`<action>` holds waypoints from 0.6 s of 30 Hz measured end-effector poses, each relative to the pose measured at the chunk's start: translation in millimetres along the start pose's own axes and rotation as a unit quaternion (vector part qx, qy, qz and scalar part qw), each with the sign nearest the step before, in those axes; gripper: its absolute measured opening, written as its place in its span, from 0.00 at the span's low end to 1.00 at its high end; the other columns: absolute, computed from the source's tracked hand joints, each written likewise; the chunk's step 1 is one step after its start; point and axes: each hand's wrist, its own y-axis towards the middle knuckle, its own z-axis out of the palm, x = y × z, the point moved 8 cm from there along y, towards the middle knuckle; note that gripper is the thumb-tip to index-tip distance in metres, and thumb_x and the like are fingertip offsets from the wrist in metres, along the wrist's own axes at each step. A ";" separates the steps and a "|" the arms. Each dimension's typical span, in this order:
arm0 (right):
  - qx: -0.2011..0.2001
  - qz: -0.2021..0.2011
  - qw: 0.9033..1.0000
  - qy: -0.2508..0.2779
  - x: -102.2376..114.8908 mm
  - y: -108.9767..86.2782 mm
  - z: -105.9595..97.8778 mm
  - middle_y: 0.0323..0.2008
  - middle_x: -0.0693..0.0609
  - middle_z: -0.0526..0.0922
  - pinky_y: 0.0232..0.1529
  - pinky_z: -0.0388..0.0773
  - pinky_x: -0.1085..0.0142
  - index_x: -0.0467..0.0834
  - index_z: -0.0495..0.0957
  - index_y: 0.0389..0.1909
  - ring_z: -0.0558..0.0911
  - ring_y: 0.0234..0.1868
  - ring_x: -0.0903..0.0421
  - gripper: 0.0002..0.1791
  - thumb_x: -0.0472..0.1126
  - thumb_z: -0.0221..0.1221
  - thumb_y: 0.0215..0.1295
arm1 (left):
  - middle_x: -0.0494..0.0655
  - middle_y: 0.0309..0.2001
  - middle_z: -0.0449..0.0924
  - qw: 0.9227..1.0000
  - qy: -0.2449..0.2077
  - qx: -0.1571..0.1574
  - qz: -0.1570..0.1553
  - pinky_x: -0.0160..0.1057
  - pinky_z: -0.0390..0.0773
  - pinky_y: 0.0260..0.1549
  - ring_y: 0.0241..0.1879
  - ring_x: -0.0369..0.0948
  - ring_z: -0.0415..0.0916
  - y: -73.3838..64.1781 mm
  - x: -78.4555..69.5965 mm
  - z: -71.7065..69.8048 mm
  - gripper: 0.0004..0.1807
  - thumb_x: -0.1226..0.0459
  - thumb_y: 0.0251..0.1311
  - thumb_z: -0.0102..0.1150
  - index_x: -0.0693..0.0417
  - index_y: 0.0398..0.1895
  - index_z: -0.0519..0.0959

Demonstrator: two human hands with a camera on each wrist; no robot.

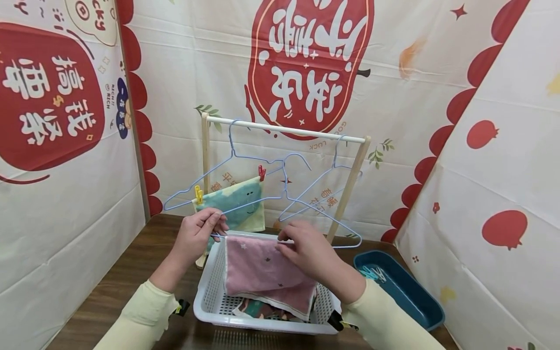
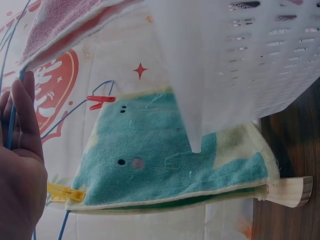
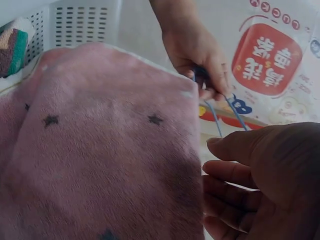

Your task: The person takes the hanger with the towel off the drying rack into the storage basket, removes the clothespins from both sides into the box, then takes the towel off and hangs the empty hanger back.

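Observation:
My left hand (image 1: 201,231) pinches one lower corner of a blue wire hanger (image 1: 321,213), whose hook points up in front of the rack. A pink towel (image 1: 262,265) with small dark stars is draped over the hanger's bottom bar and hangs above the white basket (image 1: 203,304). At the towel's upper right is my right hand (image 1: 306,248), slightly blurred. In the right wrist view its fingers (image 3: 230,172) are loosely bent beside the towel's edge, with nothing seen gripped. Behind, a teal towel (image 1: 236,199) hangs on another hanger, held by a yellow clothespin (image 1: 199,194) and a red clothespin (image 1: 261,173).
A wooden drying rack (image 1: 356,184) with a white rail (image 1: 284,129) stands at the back; another blue hanger (image 1: 306,189) hangs at its right. More patterned cloth (image 1: 258,308) lies in the basket. On the right, a dark blue tray (image 1: 411,291) contains several clothespins (image 1: 374,273).

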 end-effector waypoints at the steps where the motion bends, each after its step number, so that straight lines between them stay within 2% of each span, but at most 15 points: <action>1: 0.003 -0.003 1.000 -0.001 0.4 1.7 3.1 0.39 0.56 0.84 0.46 0.84 0.56 0.48 0.88 0.41 0.81 0.43 0.55 0.07 0.42 0.77 0.70 | 0.51 0.33 0.89 1.000 0.000 0.000 0.000 0.37 0.89 0.26 0.28 0.45 0.87 0.1 0.1 0.5 0.10 0.73 0.84 0.54 0.61 0.43 0.85; 6: 0.011 -0.010 1.000 -0.005 0.8 6.6 13.4 0.37 0.56 0.83 0.43 0.83 0.58 0.48 0.88 0.40 0.80 0.41 0.56 0.06 0.42 0.76 0.70 | 0.51 0.33 0.89 1.000 0.000 0.003 -0.001 0.37 0.89 0.26 0.28 0.45 0.86 0.2 0.7 2.0 0.10 0.73 0.84 0.54 0.65 0.44 0.85; 10: 0.019 0.001 1.000 -0.005 -1.6 8.4 18.4 0.35 0.59 0.81 0.41 0.82 0.60 0.49 0.88 0.38 0.79 0.38 0.58 0.06 0.43 0.76 0.71 | 0.52 0.33 0.89 1.000 -0.001 0.003 -0.004 0.37 0.89 0.27 0.28 0.45 0.86 -0.3 1.2 2.3 0.10 0.73 0.84 0.54 0.68 0.44 0.84; 18: 0.015 -0.013 1.000 0.003 -1.7 10.8 21.3 0.35 0.58 0.83 0.42 0.84 0.58 0.47 0.89 0.37 0.82 0.39 0.57 0.04 0.38 0.75 0.70 | 0.51 0.33 0.89 1.000 0.001 0.000 -0.013 0.37 0.90 0.28 0.28 0.45 0.86 -1.7 0.8 0.4 0.09 0.72 0.84 0.55 0.64 0.44 0.85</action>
